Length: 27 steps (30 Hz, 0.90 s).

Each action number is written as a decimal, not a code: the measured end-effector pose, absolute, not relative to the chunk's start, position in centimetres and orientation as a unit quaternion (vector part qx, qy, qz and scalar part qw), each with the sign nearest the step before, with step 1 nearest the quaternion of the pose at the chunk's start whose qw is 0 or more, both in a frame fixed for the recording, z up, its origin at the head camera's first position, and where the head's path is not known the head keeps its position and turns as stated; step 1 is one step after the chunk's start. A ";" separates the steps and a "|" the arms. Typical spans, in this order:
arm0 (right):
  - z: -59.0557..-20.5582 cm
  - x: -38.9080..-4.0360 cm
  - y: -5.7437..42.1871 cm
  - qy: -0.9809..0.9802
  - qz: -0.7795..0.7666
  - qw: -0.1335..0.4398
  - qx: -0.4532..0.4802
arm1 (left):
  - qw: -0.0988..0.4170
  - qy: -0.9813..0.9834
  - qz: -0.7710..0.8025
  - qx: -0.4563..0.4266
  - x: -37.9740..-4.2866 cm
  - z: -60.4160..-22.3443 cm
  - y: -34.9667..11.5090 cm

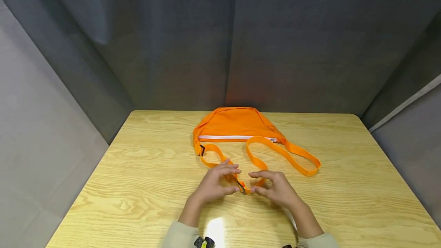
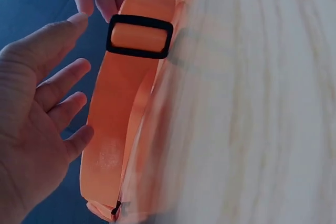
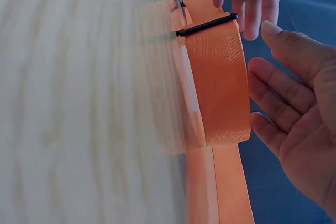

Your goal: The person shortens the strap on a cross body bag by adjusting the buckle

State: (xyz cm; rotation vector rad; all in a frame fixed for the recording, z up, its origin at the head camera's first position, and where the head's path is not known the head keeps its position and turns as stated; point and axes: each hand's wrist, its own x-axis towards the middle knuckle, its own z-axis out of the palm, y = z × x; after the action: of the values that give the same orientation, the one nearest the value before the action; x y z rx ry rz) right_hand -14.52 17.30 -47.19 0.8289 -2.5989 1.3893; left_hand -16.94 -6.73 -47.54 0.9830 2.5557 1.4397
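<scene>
A flat orange fabric bag (image 1: 236, 122) with a white zip lies near the far edge of my pale yellow, wood-grained table (image 1: 138, 179), before a dark grey hanging curtain (image 1: 172, 49); lighter grey panels (image 1: 44, 133) flank both sides. A bright glare (image 1: 215, 229) marks the tabletop between my forearms. My left hand (image 1: 214, 183) and right hand (image 1: 278, 190) are loosely spread beside the black rectangular slider buckle (image 2: 139, 53) on the bag's long orange webbing strap (image 1: 259, 163).
</scene>
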 end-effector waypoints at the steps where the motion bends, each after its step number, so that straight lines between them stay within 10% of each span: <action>1: -47.3 -14.6 17.3 -0.848 0.452 0.040 0.273 | 0.025 0.829 0.459 0.318 -17.0 -47.6 -6.7; 27: -47.4 -14.5 17.4 -0.906 0.342 -0.005 0.250 | -0.011 0.906 0.295 0.303 -17.2 -47.9 -5.9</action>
State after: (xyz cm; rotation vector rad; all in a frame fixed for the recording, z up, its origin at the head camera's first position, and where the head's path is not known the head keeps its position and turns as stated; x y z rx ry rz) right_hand -14.53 17.43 -47.37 0.7880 -2.8554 1.0768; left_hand -17.18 -5.88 -47.91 0.9600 2.8663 0.9318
